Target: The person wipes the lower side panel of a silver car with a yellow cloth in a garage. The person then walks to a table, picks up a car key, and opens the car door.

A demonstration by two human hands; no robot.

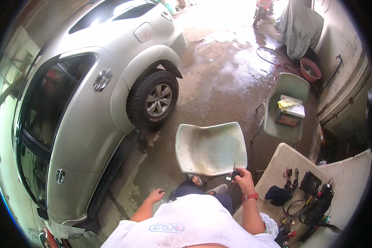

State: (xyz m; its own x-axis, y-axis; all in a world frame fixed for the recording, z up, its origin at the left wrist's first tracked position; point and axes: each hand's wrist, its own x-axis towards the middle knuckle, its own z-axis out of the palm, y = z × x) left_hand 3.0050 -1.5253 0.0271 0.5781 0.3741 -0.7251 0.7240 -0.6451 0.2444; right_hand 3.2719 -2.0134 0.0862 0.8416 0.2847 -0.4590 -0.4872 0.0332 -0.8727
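Observation:
My right hand [245,182] is closed on a car key [235,174] with a black head; its blade points up and a small white tag hangs beside it. Just behind the key is the near edge of a worn, pale plastic chair [213,149]. A red watch [249,196] is on my right wrist. Low at my left side, my left hand [155,195] hangs with loosely bent fingers and nothing seen in it. Left of that hand stands a silver car [91,136], its doors closed and its rear wheel [156,99] towards the chair.
At my right, a pale table [273,169] carries a black bag [318,204], a dark cloth [279,194], cables and small tools. Another chair [287,126] holds boxes [291,109]. Farther back are a reddish basin [310,70], a hose [277,62] and a covered object [299,27]. The floor [219,91] looks wet.

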